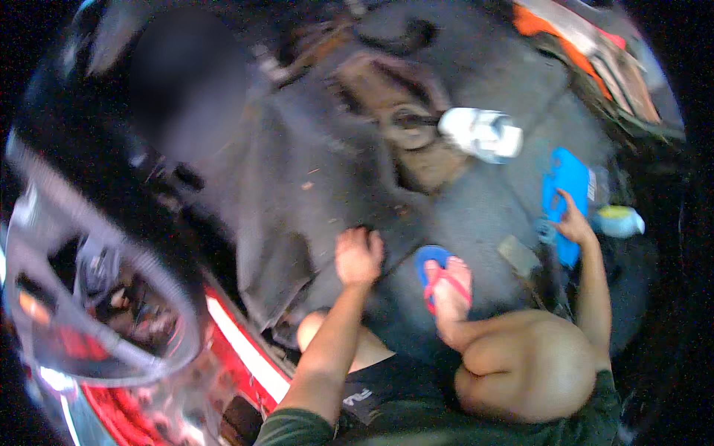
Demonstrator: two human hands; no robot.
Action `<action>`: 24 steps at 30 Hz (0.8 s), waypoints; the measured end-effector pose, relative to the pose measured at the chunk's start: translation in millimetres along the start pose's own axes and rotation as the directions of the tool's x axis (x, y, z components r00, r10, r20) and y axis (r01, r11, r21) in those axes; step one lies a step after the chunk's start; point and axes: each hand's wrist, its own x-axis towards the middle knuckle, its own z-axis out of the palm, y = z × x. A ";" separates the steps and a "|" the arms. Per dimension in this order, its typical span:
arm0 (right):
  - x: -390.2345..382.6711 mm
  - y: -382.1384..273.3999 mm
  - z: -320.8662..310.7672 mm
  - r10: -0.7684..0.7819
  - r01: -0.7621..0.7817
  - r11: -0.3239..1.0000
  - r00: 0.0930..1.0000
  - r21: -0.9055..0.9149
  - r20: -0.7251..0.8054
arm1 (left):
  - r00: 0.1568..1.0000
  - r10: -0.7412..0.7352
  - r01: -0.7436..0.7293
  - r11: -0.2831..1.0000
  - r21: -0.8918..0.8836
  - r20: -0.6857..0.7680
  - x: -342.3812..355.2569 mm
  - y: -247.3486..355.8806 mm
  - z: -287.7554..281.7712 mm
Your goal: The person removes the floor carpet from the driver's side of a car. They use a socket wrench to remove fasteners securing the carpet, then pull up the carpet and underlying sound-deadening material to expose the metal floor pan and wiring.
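My left hand (358, 255) rests palm down on the dark grey carpet (297, 175), its fingers stretched forward and a little blurred. Nothing shows in it. On the right, my right hand (574, 221) grips the side of a flat blue plastic case (570, 175), thumb and forefinger around its edge. The rest of those fingers are partly hidden. Just right of that hand lies a rounded white and yellow object (621, 221), its kind unclear. Further ahead, a white cylindrical container (482, 135) lies on its side by a brownish recess (420, 130).
My foot, in a blue flip-flop with a pink strap (448, 288), stands between my hands. A small flat tan piece (518, 254) lies right of it. At left are a red sill (245, 346) and a large grey ring (190, 327). Orange-edged panels (565, 52) stand far right.
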 end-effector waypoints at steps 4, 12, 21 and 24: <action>-0.7 23.6 19.9 0.126 -0.137 0.987 0.983 -0.080 -0.130 | 0.999 0.003 -0.003 1.000 -0.017 0.049 1.5 -7.7 0.1; 13.4 52.2 73.3 0.119 -0.275 0.881 0.917 -0.386 -0.382 | 0.880 0.030 0.147 0.932 0.332 -0.474 97.7 -101.1 -87.4; -7.9 3.6 58.1 0.091 -0.219 0.913 0.932 -0.344 -0.351 | 0.970 -0.237 0.243 0.950 0.196 -0.055 110.7 -104.2 -119.0; -4.9 9.9 62.2 0.040 -0.155 0.946 0.929 -0.286 -0.369 | 0.975 -0.217 0.222 0.947 0.232 -0.048 84.6 -65.7 -126.6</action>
